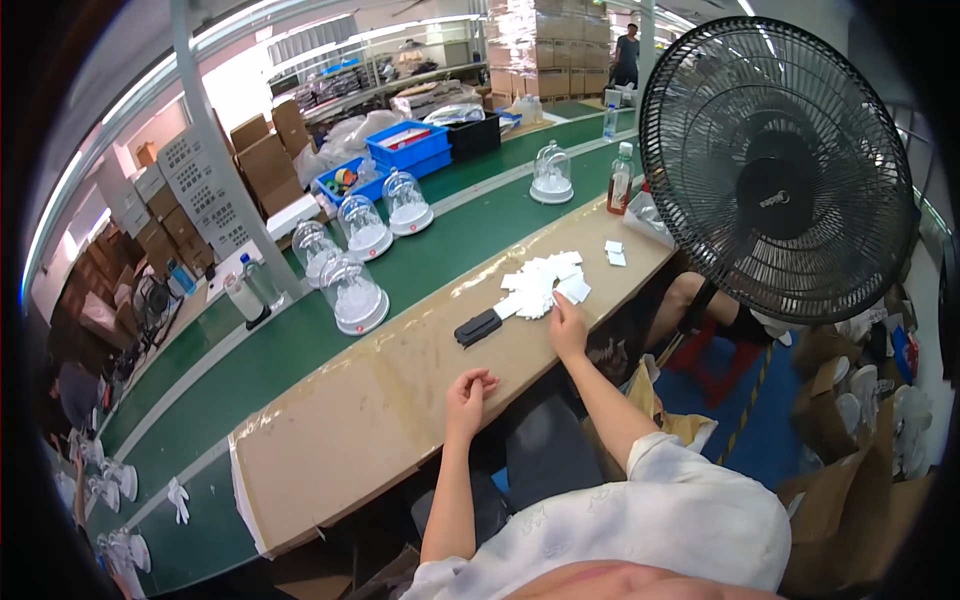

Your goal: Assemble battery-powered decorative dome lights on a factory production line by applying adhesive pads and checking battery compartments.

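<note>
A pile of small white cards (540, 280) lies on the cardboard-covered bench. My right hand (568, 328) is at the pile's near edge, fingers pinched on a white card (574, 289). By the bench's front edge my left hand (468, 398) hovers or rests, its fingers curled together and nothing visible in them. Between the hands and the belt lies a black box-like tool (478, 328), its end close to the cards. A few more white cards (615, 253) sit apart, to the right of the pile.
Several clear domes on white bases (355, 295) stand on the green conveyor (465, 225), one dome (552, 175) farther right. A bottle of reddish liquid (620, 180) stands at the bench's far end. A large black fan (775, 170) rises at right, near another person's leg (675, 300).
</note>
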### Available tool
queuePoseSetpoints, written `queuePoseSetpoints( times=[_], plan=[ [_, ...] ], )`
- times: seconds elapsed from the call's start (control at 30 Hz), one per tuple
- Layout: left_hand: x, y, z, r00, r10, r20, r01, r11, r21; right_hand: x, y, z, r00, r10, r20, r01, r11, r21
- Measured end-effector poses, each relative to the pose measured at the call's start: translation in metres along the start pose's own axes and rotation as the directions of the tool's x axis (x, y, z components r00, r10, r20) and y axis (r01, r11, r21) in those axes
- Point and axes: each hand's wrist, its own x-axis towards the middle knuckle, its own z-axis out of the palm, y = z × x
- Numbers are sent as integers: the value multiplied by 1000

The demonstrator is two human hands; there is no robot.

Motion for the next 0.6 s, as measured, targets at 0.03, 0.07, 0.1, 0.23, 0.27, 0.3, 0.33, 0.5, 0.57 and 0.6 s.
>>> queuePoseSetpoints(
  times=[0.03, 0.07, 0.1, 0.23, 0.27, 0.3, 0.33, 0.5, 0.57, 0.6],
  plan=[
    [-2, -3, -4, 1000, -1, -8, 1, 999, 33, -2, -3, 2, 1000, 23, 9, -23, 1000, 14],
    [-1, -5, -1, 1000, -5, -4, 5, 998, 61, -2, 1, 1, 999, 48, 10, -48, 999, 18],
    [2, -8, 1, 1000, -16, -4, 16, 998, 66, 0, 6, 2, 999, 44, 1, -44, 998, 35],
    [-2, -7, -5, 998, -41, -38, 45, 992, 114, -3, -8, 2, 971, 201, 131, -214, 973, 92],
    [-3, -4, -4, 997, -31, -66, 39, 992, 121, -3, -7, 2, 965, 209, 155, -226, 969, 101],
    [-6, 0, -3, 995, -20, -99, 33, 991, 131, -2, -4, -1, 987, 144, 75, -151, 984, 97],
    [-6, 3, -2, 991, -18, -135, 38, 989, 144, 1, -1, 1, 998, 69, -5, -68, 993, 97],
    [-10, -7, 7, 998, 26, -60, -4, 938, 346, -2, 4, -9, 956, 273, 105, -291, 929, 230],
    [-13, -6, 7, 998, 47, -45, -28, 937, 349, -6, 4, -3, 971, 222, 93, -239, 934, 266],
    [-15, -6, 8, 996, 58, -70, -30, 937, 348, -8, 5, -2, 981, 185, 54, -192, 940, 283]
  ],
)
